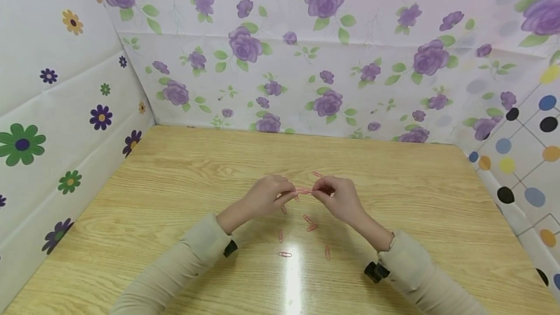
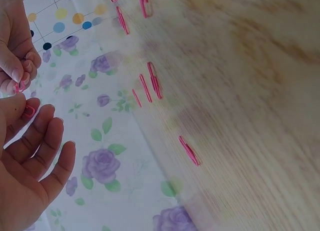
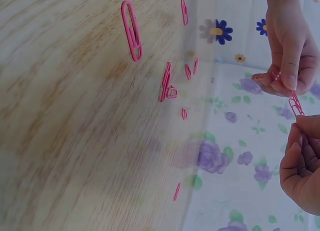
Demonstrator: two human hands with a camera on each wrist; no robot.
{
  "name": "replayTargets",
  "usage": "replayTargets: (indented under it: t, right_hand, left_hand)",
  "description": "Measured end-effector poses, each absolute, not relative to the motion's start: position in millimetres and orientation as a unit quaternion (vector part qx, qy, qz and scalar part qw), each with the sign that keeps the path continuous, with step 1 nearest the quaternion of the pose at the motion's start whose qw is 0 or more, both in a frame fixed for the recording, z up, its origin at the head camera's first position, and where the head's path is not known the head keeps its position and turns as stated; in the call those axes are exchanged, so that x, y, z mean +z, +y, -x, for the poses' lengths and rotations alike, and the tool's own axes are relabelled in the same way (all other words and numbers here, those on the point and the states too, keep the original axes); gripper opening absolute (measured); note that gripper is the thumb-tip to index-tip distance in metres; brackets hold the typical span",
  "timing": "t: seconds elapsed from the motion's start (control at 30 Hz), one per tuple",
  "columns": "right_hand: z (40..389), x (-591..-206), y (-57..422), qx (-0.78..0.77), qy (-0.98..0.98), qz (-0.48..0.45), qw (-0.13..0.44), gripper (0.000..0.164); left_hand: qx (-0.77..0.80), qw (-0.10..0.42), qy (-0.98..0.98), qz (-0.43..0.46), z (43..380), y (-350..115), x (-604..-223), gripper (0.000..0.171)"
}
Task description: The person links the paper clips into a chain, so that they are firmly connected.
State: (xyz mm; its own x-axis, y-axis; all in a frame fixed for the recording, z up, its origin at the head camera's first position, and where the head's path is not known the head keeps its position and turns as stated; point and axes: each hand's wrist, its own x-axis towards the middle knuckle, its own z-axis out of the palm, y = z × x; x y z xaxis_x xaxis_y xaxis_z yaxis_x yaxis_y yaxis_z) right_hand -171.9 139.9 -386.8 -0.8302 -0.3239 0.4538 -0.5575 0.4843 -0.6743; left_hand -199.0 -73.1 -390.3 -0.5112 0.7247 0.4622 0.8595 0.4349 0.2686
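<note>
Left hand [image 1: 268, 195] and right hand [image 1: 342, 199] pinch held pink clips [image 1: 303, 191] between them, over mid-table [image 1: 407, 183]. Loose clips [image 3: 132, 31] nearby, well inside edges. Wood stretches wide both sides; floral cloth [image 1: 280, 52] along far edge.

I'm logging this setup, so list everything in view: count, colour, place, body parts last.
Tabletop: one, light wood-grain, centre and foreground
Loose paperclips: at least eight, pink, scattered on tabletop
Held paperclips: count unclear, pink, above tabletop
Back sheet: one, white with purple roses, behind tabletop
Left sheet: one, white with multicoloured flowers, left
Right sheet: one, white with coloured dots, right
Sleeves: two, beige, lower foreground
Wrist pieces: two, black, at sleeve ends
Left hand: one, pinching held paperclips
Right hand: one, pinching held paperclips
</note>
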Motion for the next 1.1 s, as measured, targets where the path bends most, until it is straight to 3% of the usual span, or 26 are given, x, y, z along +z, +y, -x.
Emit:
replayTargets:
  t: [1.1]
  right_hand:
    - [170.5,-393.6,142.9,0.47,-0.846,-0.223,0.118,0.006]
  left_hand:
    - [-0.26,0.1,-0.839,0.468,198.2,-80.1,-392.5,0.012]
